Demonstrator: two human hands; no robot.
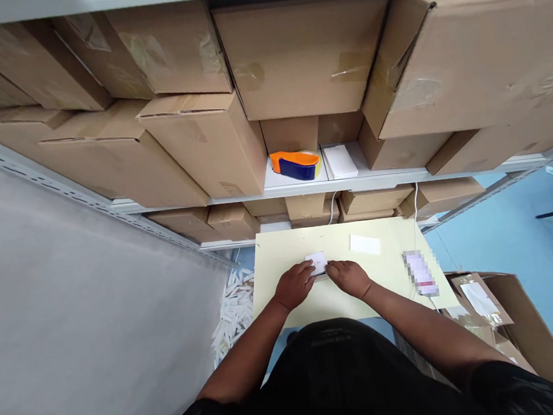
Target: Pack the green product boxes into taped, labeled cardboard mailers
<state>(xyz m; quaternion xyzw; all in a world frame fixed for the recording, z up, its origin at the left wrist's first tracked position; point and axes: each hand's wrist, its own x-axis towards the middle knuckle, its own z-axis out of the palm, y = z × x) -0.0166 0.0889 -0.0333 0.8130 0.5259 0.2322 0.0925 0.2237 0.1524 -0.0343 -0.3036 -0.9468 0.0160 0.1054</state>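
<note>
On the pale yellow tabletop [280,246], a small white box or stack of cards [317,261] with faint pinkish print lies between my hands. Its near side shows a darker edge. My left hand [295,285] grips its left side, fingertips resting on the top face. At the right edge, the fingers of my right hand [349,277] are curled together and touch its corner. A blank white card or sheet [365,244] lies flat beyond my right hand. Farther right is a phone [420,273] with a blurred screen and a white cable.
Cardboard boxes [305,54] fill the shelves ahead. A tape dispenser [296,165] in orange and blue and a white stack [340,161] sit on the middle shelf. White strips [232,313] pile up left of the table. An open carton [531,313] stands at right.
</note>
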